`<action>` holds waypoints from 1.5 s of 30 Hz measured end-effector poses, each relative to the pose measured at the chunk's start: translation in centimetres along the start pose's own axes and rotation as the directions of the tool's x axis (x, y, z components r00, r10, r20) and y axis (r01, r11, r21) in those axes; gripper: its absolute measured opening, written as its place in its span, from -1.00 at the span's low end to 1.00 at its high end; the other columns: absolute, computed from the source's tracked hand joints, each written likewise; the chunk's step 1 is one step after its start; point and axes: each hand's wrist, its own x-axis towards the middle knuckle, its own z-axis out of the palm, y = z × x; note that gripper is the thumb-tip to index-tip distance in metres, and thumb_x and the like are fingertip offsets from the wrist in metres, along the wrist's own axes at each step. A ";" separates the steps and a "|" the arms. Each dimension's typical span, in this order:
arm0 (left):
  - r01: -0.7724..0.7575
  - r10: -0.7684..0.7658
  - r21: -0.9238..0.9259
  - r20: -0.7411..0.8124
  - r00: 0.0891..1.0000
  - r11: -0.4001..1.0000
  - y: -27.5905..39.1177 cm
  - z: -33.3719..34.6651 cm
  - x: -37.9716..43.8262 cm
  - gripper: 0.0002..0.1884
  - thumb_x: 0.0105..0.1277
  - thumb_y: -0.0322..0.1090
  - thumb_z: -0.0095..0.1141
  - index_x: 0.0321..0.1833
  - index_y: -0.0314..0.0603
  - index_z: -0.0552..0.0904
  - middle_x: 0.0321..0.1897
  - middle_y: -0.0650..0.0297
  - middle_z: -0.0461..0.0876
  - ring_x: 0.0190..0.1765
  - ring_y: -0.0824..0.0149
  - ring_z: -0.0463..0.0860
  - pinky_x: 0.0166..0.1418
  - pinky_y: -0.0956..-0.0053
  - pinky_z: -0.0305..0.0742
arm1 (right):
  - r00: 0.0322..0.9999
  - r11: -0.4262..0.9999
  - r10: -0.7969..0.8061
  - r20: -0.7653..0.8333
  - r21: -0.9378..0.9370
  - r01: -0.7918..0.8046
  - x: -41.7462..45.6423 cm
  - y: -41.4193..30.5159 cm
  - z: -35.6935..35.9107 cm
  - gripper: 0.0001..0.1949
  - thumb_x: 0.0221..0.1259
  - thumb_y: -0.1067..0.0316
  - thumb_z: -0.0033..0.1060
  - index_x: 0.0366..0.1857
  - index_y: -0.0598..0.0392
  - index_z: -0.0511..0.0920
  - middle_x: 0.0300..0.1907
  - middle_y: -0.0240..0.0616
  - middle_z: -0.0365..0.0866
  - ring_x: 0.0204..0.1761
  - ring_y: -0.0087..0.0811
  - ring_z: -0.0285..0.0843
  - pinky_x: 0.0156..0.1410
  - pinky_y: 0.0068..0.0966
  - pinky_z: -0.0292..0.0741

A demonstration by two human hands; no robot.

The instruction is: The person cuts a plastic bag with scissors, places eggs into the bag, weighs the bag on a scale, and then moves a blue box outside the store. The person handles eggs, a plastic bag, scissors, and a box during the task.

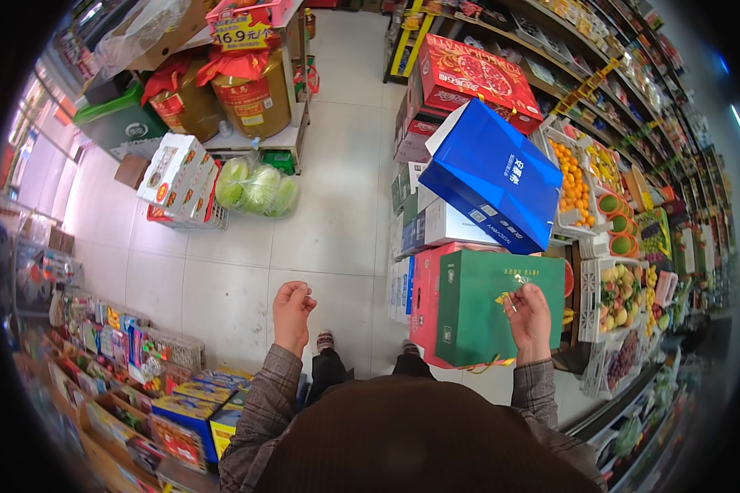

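Note:
My left hand [293, 313] is held over the tiled floor with its fingers curled in; no object shows in it. My right hand [528, 320] is raised over a green gift box [478, 308], thumb and fingers pinched together. Small shiny bits show by its fingertips, and I cannot tell whether it holds them or they are print on the box. Yellow ribbon lies along the green box's lower edge. Beyond that box, a blue carton [493, 175] lies tilted on other stacked cartons. Behind it is a red carton with a pomegranate picture [478, 77].
Right of the cartons stand crates of oranges [570, 179] and peaches [620, 296], then long shelves. Bagged green cabbages [256, 188] and stacked white boxes [176, 172] stand on the floor at the upper left. Low goods racks and blue-yellow boxes [188, 410] are at the lower left.

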 end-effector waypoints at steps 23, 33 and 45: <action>0.509 -0.178 -0.245 0.743 0.645 0.825 7.5 33.8 26.2 -0.93 0.37 -0.40 0.10 -0.14 -0.16 0.54 -0.27 0.31 0.59 -0.19 0.35 0.57 0.09 0.34 0.51 | 0.979 0.965 -0.128 -0.158 0.210 0.160 9.3 -2.2 9.6 -0.91 0.32 0.33 0.21 -0.21 0.02 0.52 -0.23 -0.32 0.62 -0.06 -0.32 0.58 0.16 -0.24 0.54; 0.837 -0.493 -0.298 0.698 0.519 0.459 -2.8 37.2 31.6 -0.93 0.34 -0.40 0.12 -0.21 -0.21 0.56 -0.35 0.29 0.58 -0.23 0.36 0.54 0.13 0.42 0.44 | 0.911 0.988 -0.155 -0.382 -0.056 0.144 15.9 -6.6 15.2 -0.95 0.33 0.39 0.17 -0.24 0.07 0.53 -0.22 -0.32 0.63 -0.07 -0.35 0.61 0.11 -0.27 0.56; 0.928 -0.525 -0.130 0.793 0.309 0.350 -0.7 37.3 33.1 -0.92 0.30 -0.39 0.07 -0.24 -0.22 0.55 -0.30 0.27 0.51 -0.18 0.34 0.41 0.10 0.45 0.31 | 0.966 0.188 0.216 0.145 -0.977 0.104 41.5 -10.2 31.8 -0.90 0.18 0.43 0.25 -0.37 0.25 0.58 -0.42 -0.37 0.60 -0.34 -0.59 0.51 -0.18 -0.59 0.47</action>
